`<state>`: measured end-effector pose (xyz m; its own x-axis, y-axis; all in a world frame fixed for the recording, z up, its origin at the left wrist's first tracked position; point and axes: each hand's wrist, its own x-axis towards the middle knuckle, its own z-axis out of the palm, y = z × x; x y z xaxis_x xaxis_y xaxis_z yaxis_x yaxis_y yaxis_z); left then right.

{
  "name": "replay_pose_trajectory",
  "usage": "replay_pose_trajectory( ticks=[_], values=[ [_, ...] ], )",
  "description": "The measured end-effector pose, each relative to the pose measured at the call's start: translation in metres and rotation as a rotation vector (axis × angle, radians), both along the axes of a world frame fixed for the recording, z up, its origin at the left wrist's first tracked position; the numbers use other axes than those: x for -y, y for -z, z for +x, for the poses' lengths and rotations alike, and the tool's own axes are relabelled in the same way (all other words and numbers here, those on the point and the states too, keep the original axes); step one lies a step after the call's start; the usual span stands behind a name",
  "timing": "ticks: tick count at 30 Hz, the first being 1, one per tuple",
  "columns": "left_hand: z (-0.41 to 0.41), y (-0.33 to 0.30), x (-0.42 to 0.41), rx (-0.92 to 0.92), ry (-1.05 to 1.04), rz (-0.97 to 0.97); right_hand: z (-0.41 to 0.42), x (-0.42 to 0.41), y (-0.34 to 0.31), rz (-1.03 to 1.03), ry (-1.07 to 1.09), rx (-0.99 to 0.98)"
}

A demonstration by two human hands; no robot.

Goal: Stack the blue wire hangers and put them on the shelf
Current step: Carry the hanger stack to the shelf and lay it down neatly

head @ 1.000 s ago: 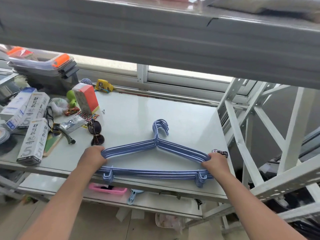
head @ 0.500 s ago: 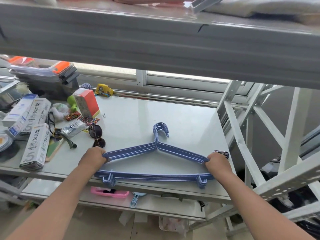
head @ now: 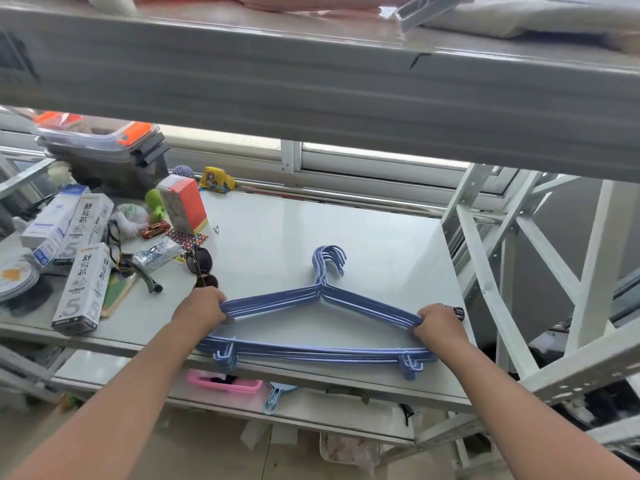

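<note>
A stack of several blue wire hangers [head: 322, 296] lies flat near the front edge of the white shelf [head: 363, 233], hooks pointing away from me. My left hand [head: 202, 306] grips the stack's left shoulder end. My right hand [head: 438, 322] grips the right shoulder end. The bottom bars overhang slightly toward the shelf's front lip. Both hands rest on the shelf surface with the hangers held between them.
Clutter fills the shelf's left side: sunglasses [head: 201, 268], white boxes [head: 83, 289], an orange-and-white carton [head: 181, 207], a toy car [head: 156, 229] and a lidded bin [head: 104, 150]. An upper shelf beam [head: 311, 95] hangs overhead. White metal bracing [head: 512, 271] stands at right.
Both hands keep their hold on the hanger stack. The view has shifted slightly; the stack sits in about the same place on the shelf.
</note>
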<state>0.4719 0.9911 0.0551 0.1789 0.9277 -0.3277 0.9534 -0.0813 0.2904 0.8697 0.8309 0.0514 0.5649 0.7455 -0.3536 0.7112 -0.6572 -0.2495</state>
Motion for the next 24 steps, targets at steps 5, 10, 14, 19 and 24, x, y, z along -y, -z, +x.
replay_pose_trajectory(
  ticks=[5, 10, 14, 19, 24],
  values=[
    [0.005, 0.014, 0.001, -0.041, 0.022, 0.033, -0.001, -0.002, 0.002, -0.015, -0.056, 0.062],
    [0.007, 0.018, 0.0, -0.079, 0.024, 0.073, -0.002, -0.002, 0.008, -0.007, -0.067, 0.118],
    [0.006, 0.018, -0.002, -0.11, 0.009, 0.063, 0.001, -0.004, 0.006, -0.015, -0.055, 0.085],
    [0.005, 0.015, -0.001, -0.035, 0.023, 0.014, 0.008, -0.005, -0.002, 0.011, -0.101, -0.005],
    [0.024, 0.001, 0.008, 0.002, 0.065, 0.064, 0.006, -0.015, -0.008, 0.159, -0.175, -0.16]
  ],
)
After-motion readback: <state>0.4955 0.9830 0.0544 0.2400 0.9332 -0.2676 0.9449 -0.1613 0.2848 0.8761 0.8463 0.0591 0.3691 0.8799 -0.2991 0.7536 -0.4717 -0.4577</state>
